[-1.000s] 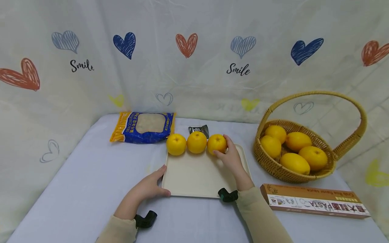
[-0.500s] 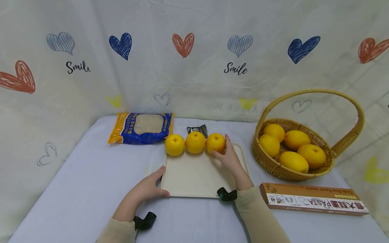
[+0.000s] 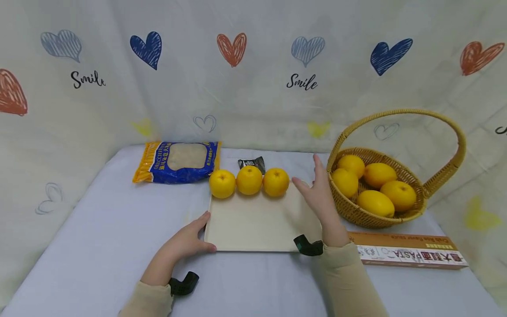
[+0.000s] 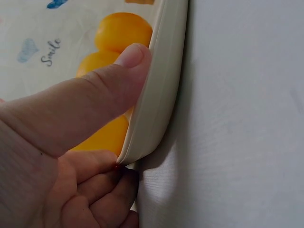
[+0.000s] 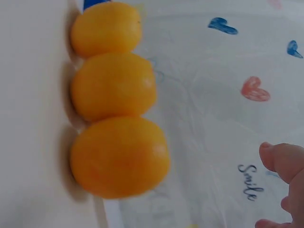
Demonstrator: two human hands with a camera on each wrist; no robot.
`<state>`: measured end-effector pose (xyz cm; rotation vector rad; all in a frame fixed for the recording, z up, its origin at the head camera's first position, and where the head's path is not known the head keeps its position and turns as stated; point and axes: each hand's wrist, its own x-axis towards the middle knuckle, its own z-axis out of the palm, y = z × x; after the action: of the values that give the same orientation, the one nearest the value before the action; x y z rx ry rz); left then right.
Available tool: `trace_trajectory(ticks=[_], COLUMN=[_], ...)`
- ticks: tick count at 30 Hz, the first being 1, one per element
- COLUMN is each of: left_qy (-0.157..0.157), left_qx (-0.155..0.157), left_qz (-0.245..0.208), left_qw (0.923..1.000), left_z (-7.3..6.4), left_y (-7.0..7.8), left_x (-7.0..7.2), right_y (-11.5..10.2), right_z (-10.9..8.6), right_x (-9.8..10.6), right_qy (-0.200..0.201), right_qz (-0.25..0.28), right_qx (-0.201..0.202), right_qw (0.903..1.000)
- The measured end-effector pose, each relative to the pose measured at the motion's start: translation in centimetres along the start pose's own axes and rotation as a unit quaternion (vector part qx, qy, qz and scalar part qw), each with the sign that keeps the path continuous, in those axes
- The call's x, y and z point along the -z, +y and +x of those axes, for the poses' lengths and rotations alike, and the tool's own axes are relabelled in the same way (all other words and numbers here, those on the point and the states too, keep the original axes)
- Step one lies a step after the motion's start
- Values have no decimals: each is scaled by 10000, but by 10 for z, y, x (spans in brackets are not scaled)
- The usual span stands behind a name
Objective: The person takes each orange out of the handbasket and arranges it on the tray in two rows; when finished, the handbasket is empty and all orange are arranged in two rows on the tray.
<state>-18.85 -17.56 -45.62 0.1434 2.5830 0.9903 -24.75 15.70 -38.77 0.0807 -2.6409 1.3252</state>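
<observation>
Three oranges stand side by side in a row along the far edge of a cream rectangular tray [image 3: 257, 224]: a left one [image 3: 222, 184], a middle one [image 3: 249, 180] and a right one [image 3: 276, 182]. My left hand [image 3: 185, 241] holds the tray at its near left corner; in the left wrist view the thumb [image 4: 128, 61] lies along the rim, with the other fingers bent at the corner. Spread and holding nothing, my right hand [image 3: 321, 200] hovers over the tray's right side, apart from the right orange.
At the right, a wicker basket [image 3: 358, 215] with a tall handle holds several yellow fruits. In front of it lies a long pasta box [image 3: 412, 251]. A blue and yellow pasta bag [image 3: 186, 163] is at the back left, and a small black packet [image 3: 252, 164] lies behind the oranges.
My right hand has let go of the right orange and moved right, towards the basket, its fingers spreading. The orange stays in the row. My left hand keeps its place on the tray.
</observation>
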Motion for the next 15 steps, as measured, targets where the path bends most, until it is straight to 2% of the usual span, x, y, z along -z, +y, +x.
trace_trajectory(ticks=[3, 7, 10, 15], left_qy=[27, -39, -57, -66], left_qx=[-2, -27, -47, -40], left_qz=[28, 55, 22, -36], left_qw=[10000, 10000, 10000, 10000], left_z=[0, 0, 0, 1], left_y=[-2, -3, -3, -1], left_x=[5, 6, 4, 2], right_y=[1, 21, 37, 52], right_z=[0, -3, -4, -1], right_x=[26, 55, 71, 86], right_qy=[499, 919, 860, 316], right_qz=[-231, -718, -1031, -1505], right_qx=[65, -47, -22, -61], right_qw=[9985, 9932, 9909, 9881])
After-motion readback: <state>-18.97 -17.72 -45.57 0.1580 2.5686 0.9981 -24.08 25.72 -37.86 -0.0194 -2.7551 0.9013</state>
